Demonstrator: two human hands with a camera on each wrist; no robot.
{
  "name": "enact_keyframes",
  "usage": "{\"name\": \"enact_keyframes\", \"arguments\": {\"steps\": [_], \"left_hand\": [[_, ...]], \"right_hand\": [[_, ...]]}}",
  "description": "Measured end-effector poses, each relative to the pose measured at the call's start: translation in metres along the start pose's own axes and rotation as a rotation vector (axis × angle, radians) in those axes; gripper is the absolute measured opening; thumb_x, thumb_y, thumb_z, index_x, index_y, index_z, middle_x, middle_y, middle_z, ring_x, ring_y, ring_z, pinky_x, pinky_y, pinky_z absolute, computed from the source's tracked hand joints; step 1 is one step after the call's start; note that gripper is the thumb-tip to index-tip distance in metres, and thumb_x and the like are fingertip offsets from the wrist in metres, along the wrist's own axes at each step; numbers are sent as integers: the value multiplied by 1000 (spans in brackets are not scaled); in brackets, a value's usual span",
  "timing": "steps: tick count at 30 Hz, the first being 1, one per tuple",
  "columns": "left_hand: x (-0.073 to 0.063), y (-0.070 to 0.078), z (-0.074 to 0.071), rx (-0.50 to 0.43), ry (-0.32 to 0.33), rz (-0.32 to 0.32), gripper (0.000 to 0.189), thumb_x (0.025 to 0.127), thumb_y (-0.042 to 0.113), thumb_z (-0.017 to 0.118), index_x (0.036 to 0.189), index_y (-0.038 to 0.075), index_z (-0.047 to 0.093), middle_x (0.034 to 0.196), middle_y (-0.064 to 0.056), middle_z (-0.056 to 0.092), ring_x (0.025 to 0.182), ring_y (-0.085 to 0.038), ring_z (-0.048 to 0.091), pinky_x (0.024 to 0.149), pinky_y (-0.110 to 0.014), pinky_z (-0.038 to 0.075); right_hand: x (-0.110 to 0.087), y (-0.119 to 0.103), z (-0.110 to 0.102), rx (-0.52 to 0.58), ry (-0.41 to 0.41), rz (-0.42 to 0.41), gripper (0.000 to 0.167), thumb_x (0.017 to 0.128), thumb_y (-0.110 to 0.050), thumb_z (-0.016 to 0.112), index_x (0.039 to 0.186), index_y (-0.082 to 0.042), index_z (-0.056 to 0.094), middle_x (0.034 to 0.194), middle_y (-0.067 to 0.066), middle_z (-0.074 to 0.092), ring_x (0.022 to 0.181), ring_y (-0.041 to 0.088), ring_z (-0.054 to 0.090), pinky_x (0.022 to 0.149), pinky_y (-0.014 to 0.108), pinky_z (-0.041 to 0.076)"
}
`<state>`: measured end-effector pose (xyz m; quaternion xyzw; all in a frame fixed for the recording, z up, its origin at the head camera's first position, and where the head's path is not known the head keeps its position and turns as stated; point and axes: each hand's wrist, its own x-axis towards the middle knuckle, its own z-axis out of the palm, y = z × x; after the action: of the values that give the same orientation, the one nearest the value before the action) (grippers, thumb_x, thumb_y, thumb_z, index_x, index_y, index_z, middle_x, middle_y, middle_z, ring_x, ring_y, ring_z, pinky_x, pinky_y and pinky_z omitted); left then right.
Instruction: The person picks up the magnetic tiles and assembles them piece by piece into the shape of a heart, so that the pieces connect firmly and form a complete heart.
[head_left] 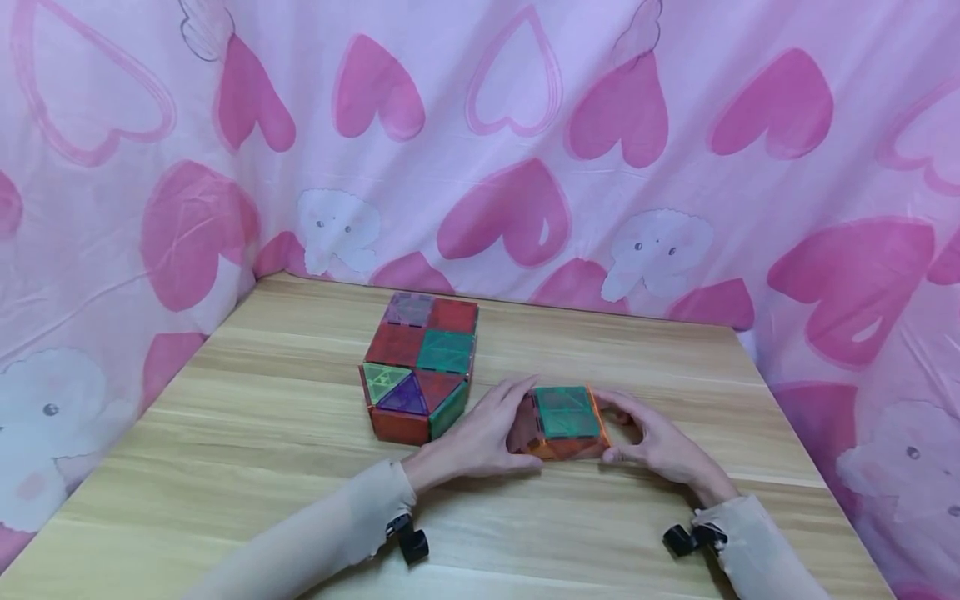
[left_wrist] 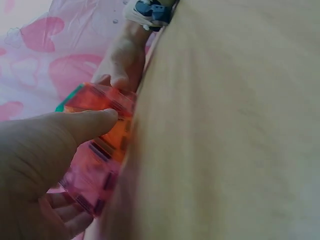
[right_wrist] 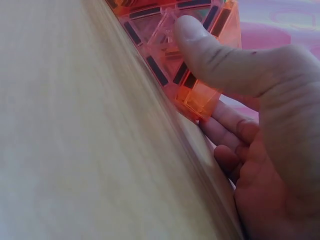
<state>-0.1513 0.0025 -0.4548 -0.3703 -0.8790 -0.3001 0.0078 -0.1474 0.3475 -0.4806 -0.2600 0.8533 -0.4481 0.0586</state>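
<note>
A small box of translucent magnetic tiles (head_left: 566,412) rests on the table, with a green square top and orange, red and pink sides. My left hand (head_left: 483,433) holds its left end, thumb along the near side and fingers round the back. In the left wrist view, the thumb lies over an orange tile (left_wrist: 117,135). From the other end my right hand (head_left: 663,446) grips the box, its thumb on a pinkish-red triangular tile (right_wrist: 165,65) in the right wrist view. Beside the left hand stands a larger magnetic-tile structure (head_left: 397,343) in red, green, purple and yellow-green.
Both pieces stand on a wood-grain table (head_left: 262,400). A pink curtain (head_left: 495,100) with hearts and white animal figures hangs behind and at the sides. Each wrist carries a small black camera, seen at the left cuff (head_left: 408,542) and the right cuff (head_left: 693,540).
</note>
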Motion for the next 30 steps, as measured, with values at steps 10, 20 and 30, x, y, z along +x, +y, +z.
{"name": "enact_keyframes", "arguments": {"steps": [10, 20, 30], "left_hand": [[-11, -11, 0, -82, 14, -64, 105, 82, 48, 100, 165, 9, 49, 159, -8, 54, 145, -22, 53, 124, -44, 47], [-8, -11, 3, -105, 95, -47, 103, 79, 39, 104, 162, 18, 47, 155, -3, 58, 143, -18, 55, 123, -45, 47], [-8, 2, 5, -198, 130, -124, 98, 90, 68, 85, 164, 18, 43, 157, -3, 52, 138, -20, 55, 117, -50, 52]], "right_hand": [[2, -2, -1, 5, 3, -23, 89, 89, -16, 96, 166, -22, 51, 151, 4, 61, 124, 17, 58, 106, 22, 45], [3, -1, -1, 25, 20, -56, 99, 85, -13, 98, 167, -21, 43, 150, 7, 64, 126, 18, 58, 105, 24, 44], [1, 2, 2, 73, 22, -43, 101, 91, -2, 91, 170, -23, 32, 139, 9, 66, 120, 21, 64, 106, 21, 46]]}}
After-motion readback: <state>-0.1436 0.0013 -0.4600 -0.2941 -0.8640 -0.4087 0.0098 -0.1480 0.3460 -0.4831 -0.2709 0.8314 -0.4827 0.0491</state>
